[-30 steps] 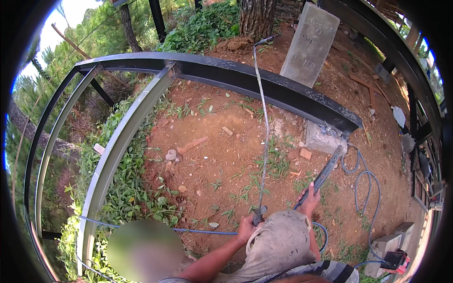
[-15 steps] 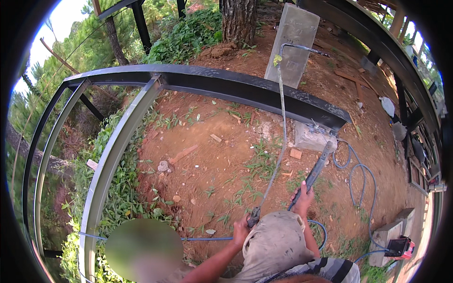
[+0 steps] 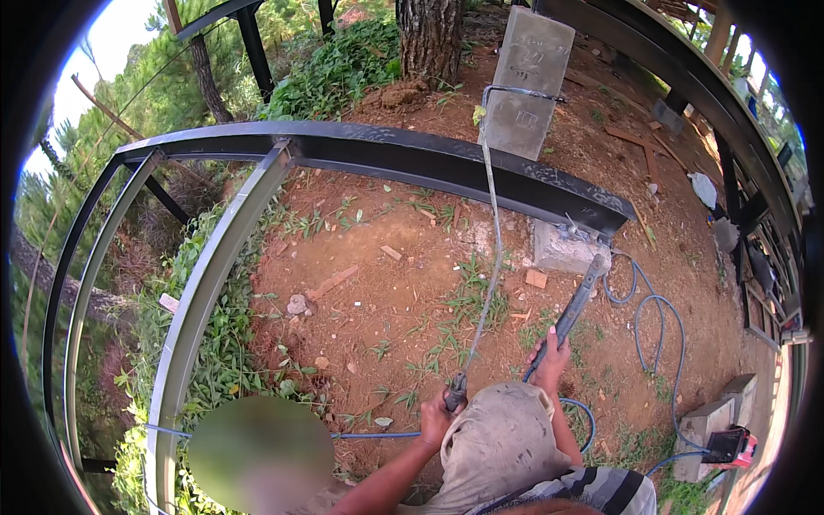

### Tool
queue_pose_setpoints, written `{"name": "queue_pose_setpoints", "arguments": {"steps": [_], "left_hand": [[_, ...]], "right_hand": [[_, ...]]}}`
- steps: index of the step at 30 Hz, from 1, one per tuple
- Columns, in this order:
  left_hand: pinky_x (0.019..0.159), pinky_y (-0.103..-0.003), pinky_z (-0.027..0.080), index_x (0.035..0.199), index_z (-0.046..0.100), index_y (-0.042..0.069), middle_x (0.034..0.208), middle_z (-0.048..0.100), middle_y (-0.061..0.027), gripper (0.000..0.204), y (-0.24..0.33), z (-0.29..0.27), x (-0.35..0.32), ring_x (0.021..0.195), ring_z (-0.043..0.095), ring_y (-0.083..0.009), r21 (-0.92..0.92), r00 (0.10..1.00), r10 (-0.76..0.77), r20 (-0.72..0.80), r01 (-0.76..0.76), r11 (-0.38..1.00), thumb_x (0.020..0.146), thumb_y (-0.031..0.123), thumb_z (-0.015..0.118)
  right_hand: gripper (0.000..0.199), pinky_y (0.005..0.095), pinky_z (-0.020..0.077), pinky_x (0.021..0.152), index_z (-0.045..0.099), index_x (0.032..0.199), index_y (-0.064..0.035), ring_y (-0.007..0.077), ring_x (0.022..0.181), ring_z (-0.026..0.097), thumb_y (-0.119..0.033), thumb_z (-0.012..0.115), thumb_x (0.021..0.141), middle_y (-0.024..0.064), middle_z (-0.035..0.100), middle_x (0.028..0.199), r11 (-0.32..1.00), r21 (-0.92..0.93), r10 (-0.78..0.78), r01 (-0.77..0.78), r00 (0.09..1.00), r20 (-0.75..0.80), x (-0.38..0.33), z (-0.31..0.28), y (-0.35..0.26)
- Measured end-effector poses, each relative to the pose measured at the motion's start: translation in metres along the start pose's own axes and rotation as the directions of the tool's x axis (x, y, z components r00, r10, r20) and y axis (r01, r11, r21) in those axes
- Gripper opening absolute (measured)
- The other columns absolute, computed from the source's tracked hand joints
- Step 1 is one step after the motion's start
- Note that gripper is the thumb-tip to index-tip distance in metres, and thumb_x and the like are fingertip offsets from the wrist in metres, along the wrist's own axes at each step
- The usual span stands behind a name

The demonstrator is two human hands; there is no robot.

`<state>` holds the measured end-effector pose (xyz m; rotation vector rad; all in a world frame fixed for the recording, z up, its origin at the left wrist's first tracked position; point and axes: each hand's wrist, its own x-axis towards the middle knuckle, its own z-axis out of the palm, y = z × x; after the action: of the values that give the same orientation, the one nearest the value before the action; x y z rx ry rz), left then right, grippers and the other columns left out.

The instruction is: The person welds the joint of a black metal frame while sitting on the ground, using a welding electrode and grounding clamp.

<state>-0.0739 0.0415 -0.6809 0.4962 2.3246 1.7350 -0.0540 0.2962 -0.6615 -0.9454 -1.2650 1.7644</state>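
My left hand (image 3: pixel 436 417) is closed round the dark handle (image 3: pixel 457 391) of a long thin metal rod (image 3: pixel 495 249). This rod rises past the black steel beam (image 3: pixel 386 153) and bends sharply right at its far end, in front of a concrete slab. A long dark bar-like tool (image 3: pixel 577 302) is gripped in my right hand (image 3: pixel 551 360), and its tip is close to the concrete block (image 3: pixel 562 251) under the beam's end. A blue cable (image 3: pixel 530 371) shows at the tool's near end. Stained beige cloth (image 3: pixel 505 433) lies between my forearms.
An upright concrete slab (image 3: pixel 525 81) stands beyond the beam, near a tree trunk (image 3: pixel 429 39). Blue cable (image 3: pixel 678 360) loops over the dirt to a red and black machine (image 3: pixel 734 448) by concrete blocks. Grey-green steel members (image 3: pixel 215 257) curve over plants at left.
The rod's far bent end has swung left across the slab, while its handle has shifted slightly left and up. My right hand and its dark tool have barely moved.
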Motion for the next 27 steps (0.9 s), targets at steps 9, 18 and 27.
{"name": "queue_pose_setpoints", "arguments": {"steps": [9,18,27], "left_hand": [[0.058,-0.042,0.052,0.09,0.059,0.004,0.07,0.061,-0.0197,0.023,-0.022,0.006,-0.005,0.06,0.063,-0.039,0.015,0.999,-0.019,-0.026,0.019,1.0,0.081,0.017,0.075],[0.057,-0.041,0.051,0.089,0.059,0.005,0.068,0.06,-0.0185,0.02,-0.012,0.001,-0.005,0.057,0.063,-0.0356,0.048,1.0,-0.025,-0.013,0.026,0.998,0.081,0.015,0.074],[0.057,-0.045,0.052,0.09,0.06,0.004,0.07,0.061,-0.0224,0.023,-0.02,0.009,-0.003,0.062,0.066,-0.0416,0.058,0.999,-0.041,-0.016,0.042,0.997,0.084,0.021,0.074]], "right_hand": [[0.027,0.029,0.0419,0.036,0.044,0.098,-0.0108,0.0131,0.042,0.051,-0.031,0.062,0.104,0.0027,0.051,0.064,1.0,0.012,-0.004,0.005,1.0,-0.004,-0.001,-0.001,0.004],[0.027,0.0295,0.041,0.035,0.044,0.098,-0.0113,0.0134,0.042,0.051,-0.031,0.062,0.104,0.0024,0.05,0.065,1.0,0.024,0.002,-0.002,1.0,-0.01,-0.001,-0.005,0.007],[0.026,0.03,0.0419,0.036,0.043,0.098,-0.0113,0.0137,0.042,0.051,-0.03,0.061,0.104,0.0024,0.05,0.064,0.999,0.034,-0.009,0.009,1.0,0.0,0.002,-0.012,0.003]]}}
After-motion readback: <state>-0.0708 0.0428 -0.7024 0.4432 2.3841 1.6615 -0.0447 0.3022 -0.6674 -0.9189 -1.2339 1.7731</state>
